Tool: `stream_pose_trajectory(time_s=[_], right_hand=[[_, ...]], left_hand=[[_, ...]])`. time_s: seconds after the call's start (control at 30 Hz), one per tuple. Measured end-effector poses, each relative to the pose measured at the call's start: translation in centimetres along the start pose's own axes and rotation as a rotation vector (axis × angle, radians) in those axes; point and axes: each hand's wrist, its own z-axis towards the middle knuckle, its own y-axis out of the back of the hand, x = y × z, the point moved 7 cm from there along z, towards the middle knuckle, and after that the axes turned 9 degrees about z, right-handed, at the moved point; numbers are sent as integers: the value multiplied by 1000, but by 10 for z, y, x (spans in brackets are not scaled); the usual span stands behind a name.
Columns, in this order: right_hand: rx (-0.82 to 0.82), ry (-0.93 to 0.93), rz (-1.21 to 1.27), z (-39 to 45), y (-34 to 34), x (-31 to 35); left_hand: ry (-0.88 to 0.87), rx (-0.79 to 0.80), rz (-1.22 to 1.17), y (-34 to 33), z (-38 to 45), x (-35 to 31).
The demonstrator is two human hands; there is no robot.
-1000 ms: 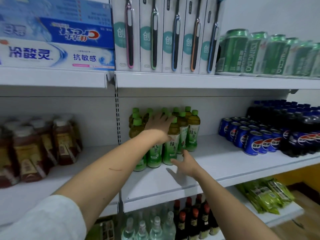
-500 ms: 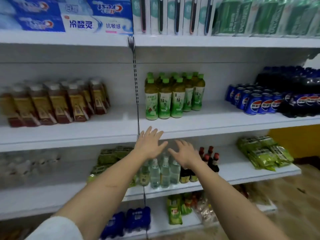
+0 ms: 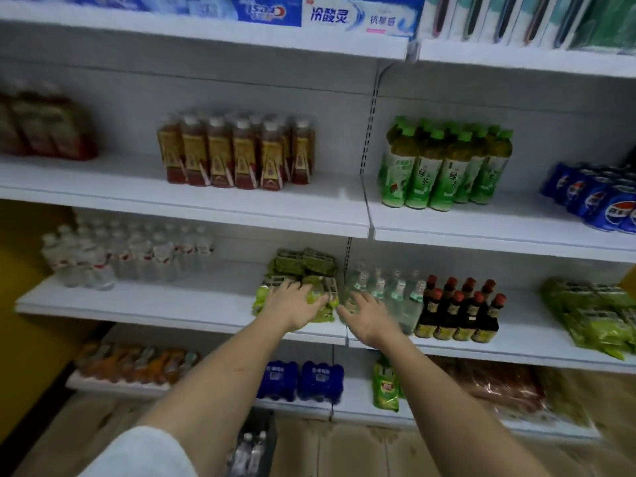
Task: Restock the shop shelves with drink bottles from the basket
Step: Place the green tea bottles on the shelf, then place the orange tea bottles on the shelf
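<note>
Head view, looking forward and down at white shop shelves [image 3: 192, 208]. Left hand [image 3: 292, 304] extended, fingers straight and spread, holding nothing, seen in front of green packets [image 3: 303, 266] on the third shelf; contact with them cannot be told. Right hand [image 3: 370, 315] extended beside it, fingers straight and loosely spread, holding nothing, seen in front of clear bottles with green labels [image 3: 395, 290]. Hands close together, not touching.

Basket [image 3: 265, 432] dark, on the floor at the bottom edge between the forearms, partly hidden by the left arm. Drink bottles [image 3: 249, 449] inside: clear plastic, pale caps, upright, blurred; count not readable.

Second shelf: green tea bottles [image 3: 444, 166] with green caps and green-and-white labels, grouped upright just right of the upright post; brown tea bottles [image 3: 237, 153] with white caps in rows to the left; blue cans [image 3: 599, 197] at far right.

Third shelf: water bottles [image 3: 127, 256] at left, blurred; dark bottles with red caps [image 3: 461, 311] just right of the clear ones; more green packets [image 3: 592, 315] at far right.

Top shelf: toothpaste boxes [image 3: 344, 12] and toothbrush packs [image 3: 516, 15]. Bottom shelf: orange bottles [image 3: 134, 363] and blue packs [image 3: 303, 380].
</note>
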Motion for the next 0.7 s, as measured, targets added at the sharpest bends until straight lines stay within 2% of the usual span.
stream_pose_trajectory(time_s=[0.2, 0.43, 0.57, 0.7], right_hand=[[101, 0, -51, 11, -105, 81], [280, 57, -42, -3, -263, 178], [361, 30, -17, -7, -323, 197], [455, -33, -25, -6, -367, 184]], left_hand=[[114, 86, -14, -42, -47, 131], [264, 211, -79, -111, -116, 302], [294, 244, -107, -137, -128, 347], [332, 318, -113, -168, -131, 364]])
